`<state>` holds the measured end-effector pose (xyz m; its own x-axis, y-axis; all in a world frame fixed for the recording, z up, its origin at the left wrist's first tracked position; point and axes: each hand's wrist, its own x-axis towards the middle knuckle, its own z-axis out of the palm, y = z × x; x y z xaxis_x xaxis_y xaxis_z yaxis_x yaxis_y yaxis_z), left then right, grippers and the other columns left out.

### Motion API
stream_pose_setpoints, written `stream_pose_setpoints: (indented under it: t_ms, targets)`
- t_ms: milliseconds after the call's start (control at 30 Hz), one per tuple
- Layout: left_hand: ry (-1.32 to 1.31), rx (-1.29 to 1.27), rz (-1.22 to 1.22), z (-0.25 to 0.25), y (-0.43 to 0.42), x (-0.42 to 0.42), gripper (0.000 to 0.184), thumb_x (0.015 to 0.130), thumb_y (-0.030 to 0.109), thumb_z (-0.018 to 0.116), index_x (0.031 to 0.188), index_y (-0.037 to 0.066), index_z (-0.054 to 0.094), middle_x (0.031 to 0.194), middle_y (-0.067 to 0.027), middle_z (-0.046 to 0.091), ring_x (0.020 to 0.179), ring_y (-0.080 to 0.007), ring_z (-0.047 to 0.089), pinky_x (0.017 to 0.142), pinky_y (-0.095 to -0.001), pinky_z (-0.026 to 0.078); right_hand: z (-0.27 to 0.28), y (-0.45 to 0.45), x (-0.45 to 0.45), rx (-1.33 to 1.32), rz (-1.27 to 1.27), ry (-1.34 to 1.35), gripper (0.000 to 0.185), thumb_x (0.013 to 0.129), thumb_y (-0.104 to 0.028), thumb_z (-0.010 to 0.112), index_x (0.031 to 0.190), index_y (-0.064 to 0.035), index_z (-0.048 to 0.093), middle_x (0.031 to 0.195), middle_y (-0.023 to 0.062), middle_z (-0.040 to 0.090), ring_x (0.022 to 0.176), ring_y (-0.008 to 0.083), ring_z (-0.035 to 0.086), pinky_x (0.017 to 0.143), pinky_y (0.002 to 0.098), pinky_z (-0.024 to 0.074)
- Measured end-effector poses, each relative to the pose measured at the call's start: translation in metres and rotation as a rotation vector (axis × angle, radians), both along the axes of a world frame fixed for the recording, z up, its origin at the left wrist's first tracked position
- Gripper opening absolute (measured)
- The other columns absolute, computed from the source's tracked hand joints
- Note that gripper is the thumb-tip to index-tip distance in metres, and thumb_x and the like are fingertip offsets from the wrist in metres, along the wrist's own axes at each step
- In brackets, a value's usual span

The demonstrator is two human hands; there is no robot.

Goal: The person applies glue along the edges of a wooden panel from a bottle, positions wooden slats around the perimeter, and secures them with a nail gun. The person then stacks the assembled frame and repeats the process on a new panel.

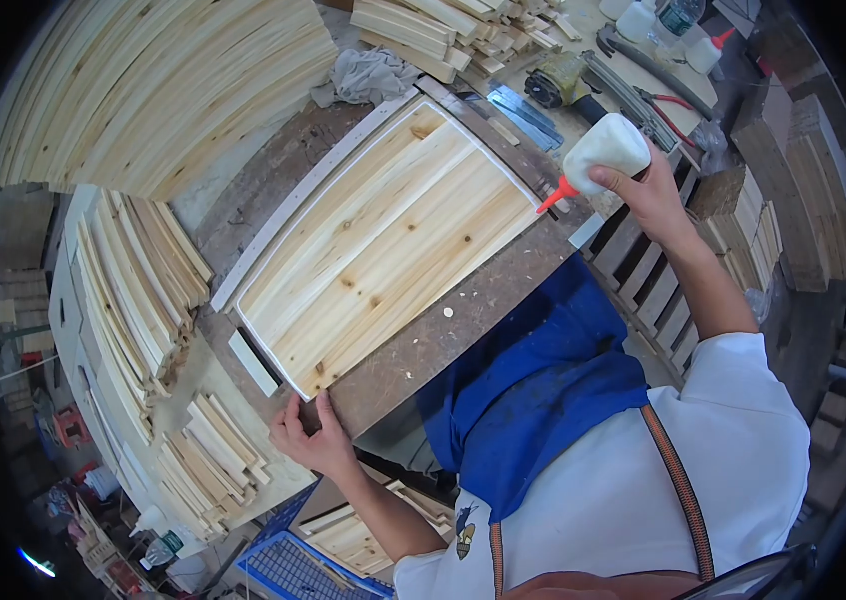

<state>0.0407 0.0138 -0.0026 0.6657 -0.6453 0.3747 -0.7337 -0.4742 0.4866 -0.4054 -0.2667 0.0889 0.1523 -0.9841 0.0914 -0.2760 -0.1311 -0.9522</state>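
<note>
A wooden panel [393, 250] with a curved far edge lies on a brown work board, knots showing in its pale face. A white line of glue [268, 345] runs along its left, curved and right edges. My right hand [648, 190] is wrapped round a white glue bottle [608, 150], tipped so that its red nozzle [555, 196] meets the panel's right corner. At the panel's near left corner, my left hand [313, 440] rests with thumb and forefinger spread, touching the wood. A pale curved strip [308, 190] borders the far edge.
Stacked curved wooden slats [163, 90] fill the far left, with shorter strips [208, 460] nearer. A crumpled grey cloth [368, 75] sits behind the panel. Pliers [673, 110], metal strips [526, 117] and another glue bottle [705, 55] lie at the back right. A blue crate [288, 568] stands below.
</note>
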Motion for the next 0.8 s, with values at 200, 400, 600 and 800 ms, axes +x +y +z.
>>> stream_pose_setpoints:
  t_ms: [200, 400, 600, 800]
  targets:
    - [-0.032, -0.027, -0.025, -0.002, -0.002, 0.0, 0.041, 0.08, 0.026, 0.093, 0.113, 0.007, 0.078, 0.108, -0.009, 0.063, 0.104, -0.0296, 0.059, 0.092, -0.0422, 0.049, 0.001, 0.001, 0.016, 0.045, 0.106, 0.01, 0.066, 0.089, -0.013, 0.088, 0.143, -0.0007, 0.054, 0.126, 0.0079, 0.071, 0.118, 0.016, 0.067, 0.105, 0.0344, 0.0521]
    - [-0.009, -0.021, -0.014, 0.003, -0.003, 0.0, 0.041, 0.08, 0.027, 0.093, 0.113, 0.008, 0.078, 0.108, -0.0089, 0.063, 0.104, -0.0293, 0.059, 0.093, -0.0422, 0.049, 0.003, 0.01, 0.05, 0.008, 0.158, -0.024, 0.063, 0.086, -0.015, 0.092, 0.138, -0.001, 0.058, 0.123, 0.0079, 0.072, 0.114, 0.0162, 0.068, 0.102, 0.0342, 0.0538]
    - [-0.056, -0.011, -0.013, 0.0, -0.006, -0.004, 0.042, 0.081, 0.03, 0.093, 0.114, 0.009, 0.079, 0.108, -0.0084, 0.064, 0.104, -0.0281, 0.06, 0.092, -0.0405, 0.049, 0.003, 0.013, 0.072, 0.041, 0.277, 0.027, 0.071, 0.087, -0.013, 0.09, 0.146, -0.0007, 0.052, 0.127, 0.0073, 0.07, 0.119, 0.016, 0.067, 0.105, 0.0341, 0.0522]
    - [-0.016, 0.005, 0.007, 0.002, -0.011, -0.011, 0.042, 0.078, 0.03, 0.094, 0.113, 0.01, 0.079, 0.108, -0.0083, 0.063, 0.104, -0.0291, 0.06, 0.092, -0.0415, 0.05, 0.004, 0.015, 0.096, 0.006, 0.352, 0.063, 0.069, 0.086, -0.014, 0.091, 0.142, -0.0013, 0.053, 0.125, 0.0067, 0.07, 0.117, 0.0154, 0.067, 0.103, 0.0338, 0.0528]
